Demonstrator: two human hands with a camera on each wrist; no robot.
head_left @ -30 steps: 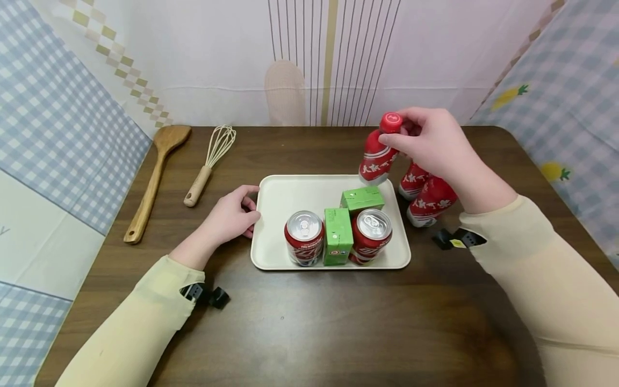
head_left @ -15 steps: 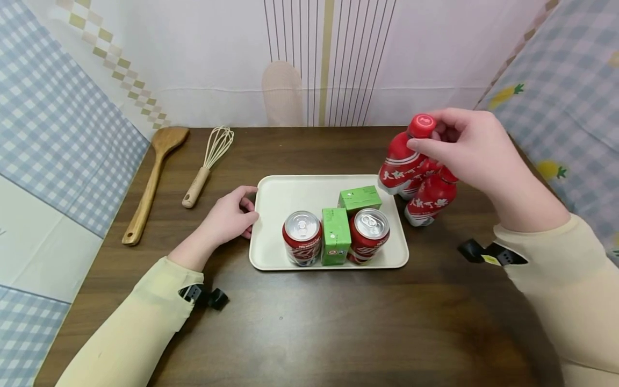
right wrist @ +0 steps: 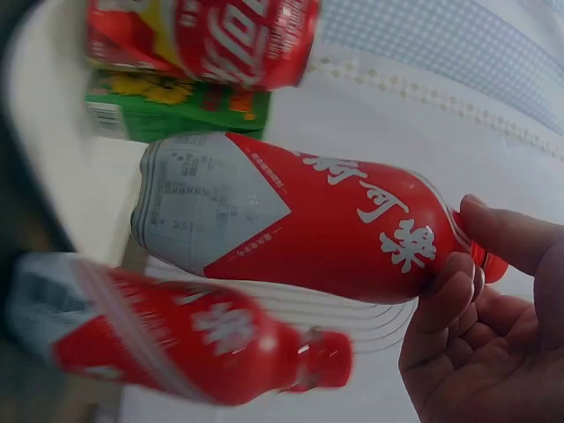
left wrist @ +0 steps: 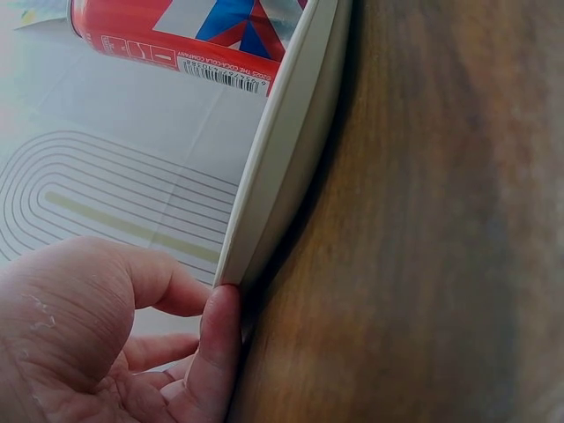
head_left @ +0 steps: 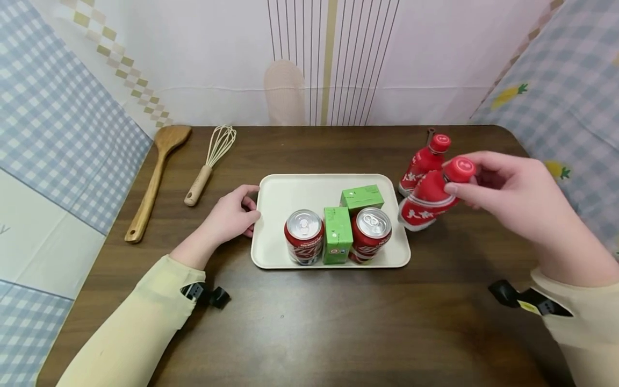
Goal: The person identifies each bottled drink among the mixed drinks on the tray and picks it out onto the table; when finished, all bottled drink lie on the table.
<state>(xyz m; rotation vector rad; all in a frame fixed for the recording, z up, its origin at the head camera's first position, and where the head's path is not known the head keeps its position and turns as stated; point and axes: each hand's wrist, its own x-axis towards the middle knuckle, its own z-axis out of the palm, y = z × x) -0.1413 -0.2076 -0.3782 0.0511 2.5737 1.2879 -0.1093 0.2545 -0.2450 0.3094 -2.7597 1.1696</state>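
Observation:
My right hand (head_left: 512,188) holds a red cola bottle (head_left: 425,201) by its neck, thumb on one side and fingers on the other. The bottle tilts, its base near the tray's right edge. A second red bottle (head_left: 418,169) stands just behind it, blurred in the right wrist view. My left hand (head_left: 234,215) pinches the left rim of a cream tray (head_left: 290,191), seen up close in the left wrist view. On the tray are a cola can (head_left: 304,242), a second can (head_left: 369,236), an upright green drink carton (head_left: 337,236) and another green carton (head_left: 361,198) behind.
A wooden spatula (head_left: 157,177) and a whisk (head_left: 210,164) lie on the dark wooden table (head_left: 290,333) to the left. A thin brown handle end (head_left: 431,134) shows behind the standing bottle. Patterned cloth (head_left: 217,59) hangs at the back and sides.
My right hand has carried the bottle from over the tray's back right corner to the right and toward me, now in front of the standing bottle. My left hand stays at the tray rim.

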